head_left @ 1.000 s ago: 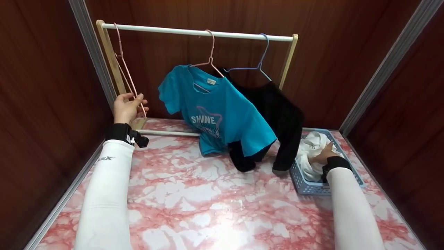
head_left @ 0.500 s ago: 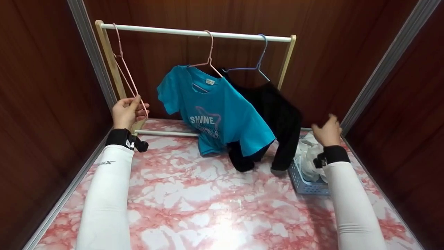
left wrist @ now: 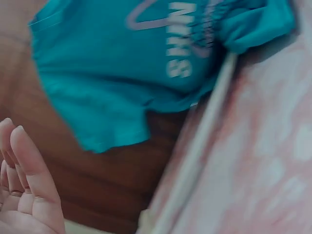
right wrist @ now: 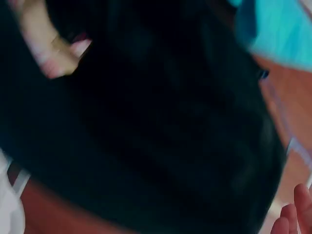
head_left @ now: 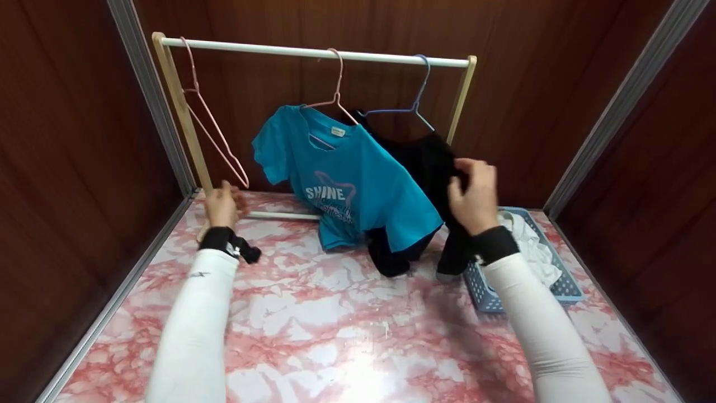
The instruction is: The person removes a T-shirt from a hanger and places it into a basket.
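My left hand (head_left: 224, 206) is just below a bare pink hanger (head_left: 228, 146) and holds nothing; its fingers (left wrist: 31, 156) look extended in the left wrist view. My right hand (head_left: 476, 196) is in front of the black long-sleeved garment (head_left: 428, 162), fingers spread and nothing held. Whether it touches the cloth I cannot tell. That garment hangs from a blue hanger (head_left: 415, 107). A turquoise T-shirt (head_left: 347, 179) with white "SHINE" lettering hangs from another pink hanger (head_left: 337, 96), overlapping the black garment.
A white rail (head_left: 257, 49) with wooden end posts carries the hangers along the back. At the right a blue basket (head_left: 486, 302) holds white cloth (head_left: 534, 249). Wood-look walls (head_left: 621, 140) surround the red-and-white marbled table (head_left: 313, 313).
My left hand has released the bare pink hanger and dropped slightly to the right. My right hand has left the basket, without the white cloth, and moved left to the black garment.
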`<state>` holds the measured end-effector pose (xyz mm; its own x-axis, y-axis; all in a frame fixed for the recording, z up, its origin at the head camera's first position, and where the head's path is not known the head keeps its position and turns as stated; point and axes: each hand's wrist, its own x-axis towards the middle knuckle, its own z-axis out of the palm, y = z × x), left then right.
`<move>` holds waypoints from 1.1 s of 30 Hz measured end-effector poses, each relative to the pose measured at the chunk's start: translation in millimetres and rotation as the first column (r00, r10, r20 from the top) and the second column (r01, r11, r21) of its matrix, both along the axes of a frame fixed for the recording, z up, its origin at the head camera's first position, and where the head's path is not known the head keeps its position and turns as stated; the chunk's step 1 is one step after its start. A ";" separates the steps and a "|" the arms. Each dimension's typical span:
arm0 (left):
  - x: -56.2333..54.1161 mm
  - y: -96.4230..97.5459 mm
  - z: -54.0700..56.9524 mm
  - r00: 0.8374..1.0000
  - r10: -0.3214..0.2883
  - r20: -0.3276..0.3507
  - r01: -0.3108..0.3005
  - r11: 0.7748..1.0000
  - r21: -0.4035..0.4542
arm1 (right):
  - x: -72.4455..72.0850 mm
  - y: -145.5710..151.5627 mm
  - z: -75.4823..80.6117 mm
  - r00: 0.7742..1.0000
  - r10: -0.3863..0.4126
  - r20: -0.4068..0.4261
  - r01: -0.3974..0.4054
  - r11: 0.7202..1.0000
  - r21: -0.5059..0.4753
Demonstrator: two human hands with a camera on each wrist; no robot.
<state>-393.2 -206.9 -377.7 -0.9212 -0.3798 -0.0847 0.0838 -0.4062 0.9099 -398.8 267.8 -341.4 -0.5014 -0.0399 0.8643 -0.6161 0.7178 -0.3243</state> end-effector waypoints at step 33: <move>-38.4 172.7 30.0 0.807 -0.538 -0.243 0.586 0.779 0.224 | -5.1 -124.9 -3.8 0.934 0.158 0.320 -0.119 0.984 -0.136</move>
<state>-431.6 -34.2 -347.7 -0.9721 0.2268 0.0592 -0.1073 -0.6555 0.7476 -404.0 142.8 -345.2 -0.7544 -0.0416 0.6551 -0.5520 0.5802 -0.5989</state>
